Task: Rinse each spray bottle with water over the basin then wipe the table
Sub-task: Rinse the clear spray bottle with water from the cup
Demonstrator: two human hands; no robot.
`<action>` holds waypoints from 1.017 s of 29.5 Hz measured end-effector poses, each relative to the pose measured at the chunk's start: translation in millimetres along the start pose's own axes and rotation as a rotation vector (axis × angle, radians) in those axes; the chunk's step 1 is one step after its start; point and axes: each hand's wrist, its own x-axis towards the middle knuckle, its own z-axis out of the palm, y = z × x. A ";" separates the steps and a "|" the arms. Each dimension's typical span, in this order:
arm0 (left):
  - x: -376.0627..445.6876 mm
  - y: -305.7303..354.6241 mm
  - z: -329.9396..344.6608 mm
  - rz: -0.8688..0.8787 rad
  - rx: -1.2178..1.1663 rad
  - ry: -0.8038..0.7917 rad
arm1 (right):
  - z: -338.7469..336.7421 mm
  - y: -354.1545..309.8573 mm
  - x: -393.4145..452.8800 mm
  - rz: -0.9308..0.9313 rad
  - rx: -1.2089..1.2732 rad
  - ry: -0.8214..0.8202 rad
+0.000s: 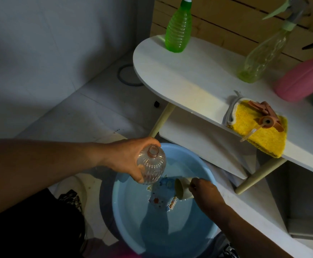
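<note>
Two hands work over the blue basin (198, 237): left hand (131, 159) grips a clear bottle (151, 164), right hand (204, 190) grips a tipped cup (182, 189).

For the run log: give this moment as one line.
left hand holds open clear bottle | right hand dips cup | blue basin

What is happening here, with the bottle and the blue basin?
A person is rinsing spray bottles. The left hand holds a clear bottle, its sprayer head off, over the blue basin, which holds water. The right hand dips a small cup into that water. The removed sprayer head lies on a yellow cloth on the white table. A green bottle, a pale clear one and a pink one stand on the table.
</note>
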 end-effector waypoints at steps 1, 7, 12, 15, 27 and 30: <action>-0.5 -1.3 0.6 -0.004 0.005 -0.005 | 4.7 3.4 1.7 -0.006 -0.026 -0.021; -5.9 -6.4 1.9 -0.028 0.053 0.001 | 28.1 17.3 7.6 -0.033 -0.073 -0.118; -6.1 -10.6 1.2 -0.025 0.057 0.013 | 31.0 13.0 15.2 0.065 0.148 -0.089; -6.3 -11.4 0.6 -0.041 0.061 0.003 | 18.7 11.3 19.0 0.184 0.378 0.032; -7.4 -13.6 0.1 -0.068 0.097 -0.008 | -60.1 -18.1 -13.2 0.217 0.979 0.294; -6.2 -11.5 -0.1 -0.069 0.111 -0.002 | -83.7 -30.8 -26.5 0.157 1.013 0.381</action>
